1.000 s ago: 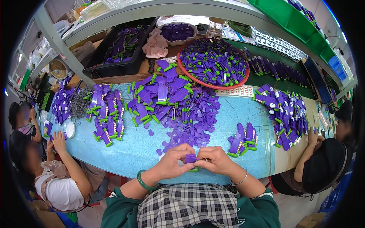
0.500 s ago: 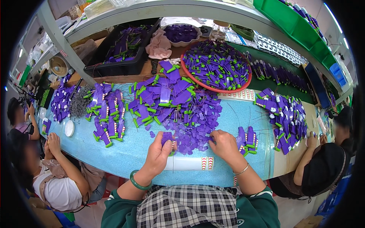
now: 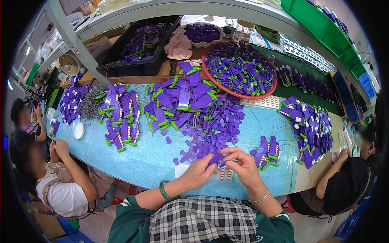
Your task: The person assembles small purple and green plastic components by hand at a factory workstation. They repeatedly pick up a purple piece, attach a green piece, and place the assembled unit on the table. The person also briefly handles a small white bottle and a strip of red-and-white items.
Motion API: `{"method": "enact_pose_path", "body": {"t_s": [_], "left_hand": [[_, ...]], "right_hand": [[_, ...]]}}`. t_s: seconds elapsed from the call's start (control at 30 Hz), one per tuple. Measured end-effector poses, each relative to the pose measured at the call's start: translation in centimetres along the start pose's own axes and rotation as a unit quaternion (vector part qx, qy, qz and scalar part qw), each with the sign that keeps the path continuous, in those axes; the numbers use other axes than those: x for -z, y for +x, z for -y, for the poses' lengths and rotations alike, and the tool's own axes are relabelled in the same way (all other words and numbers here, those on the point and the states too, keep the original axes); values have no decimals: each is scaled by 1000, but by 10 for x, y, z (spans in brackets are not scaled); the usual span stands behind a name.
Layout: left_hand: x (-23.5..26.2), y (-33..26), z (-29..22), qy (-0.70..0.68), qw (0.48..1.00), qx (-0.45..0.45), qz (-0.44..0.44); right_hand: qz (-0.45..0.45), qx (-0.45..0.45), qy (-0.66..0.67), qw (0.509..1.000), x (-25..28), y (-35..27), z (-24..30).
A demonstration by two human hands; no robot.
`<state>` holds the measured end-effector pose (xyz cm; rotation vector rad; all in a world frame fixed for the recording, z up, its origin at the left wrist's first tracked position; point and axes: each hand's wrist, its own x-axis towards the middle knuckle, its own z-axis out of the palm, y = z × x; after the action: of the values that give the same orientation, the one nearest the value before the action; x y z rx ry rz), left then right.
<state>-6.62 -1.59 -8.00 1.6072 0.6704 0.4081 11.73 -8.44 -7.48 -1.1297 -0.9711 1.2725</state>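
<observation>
While the left grip point(image 3: 197, 173) pinches a purple piece point(image 3: 215, 159), the right grip point(image 3: 244, 167) half-curls beside it, hold unclear.

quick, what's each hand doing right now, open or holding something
left hand: closed, holding a purple piece
right hand: partly curled at that piece; can't tell whether it holds anything

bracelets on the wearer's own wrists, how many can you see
2: a green bangle on the left wrist and a thin silver bracelet on the right wrist. Any under the green sleeves would be hidden.
</observation>
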Motion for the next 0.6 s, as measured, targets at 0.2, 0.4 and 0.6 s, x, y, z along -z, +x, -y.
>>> {"method": "enact_pose_path", "body": {"t_s": [0.2, 0.4, 0.6], "left_hand": [[-4, -1, 0, 142, 986, -85, 7], [-6, -2, 3, 231, 964, -132, 2], [-3, -3, -7, 142, 986, -36, 75]], "right_hand": [[-77, 78, -55, 992, -18, -6, -20], [-116, 122, -178, 970, -24, -12, -15], [-84, 79, -179, 977, -23, -13, -19]]}}
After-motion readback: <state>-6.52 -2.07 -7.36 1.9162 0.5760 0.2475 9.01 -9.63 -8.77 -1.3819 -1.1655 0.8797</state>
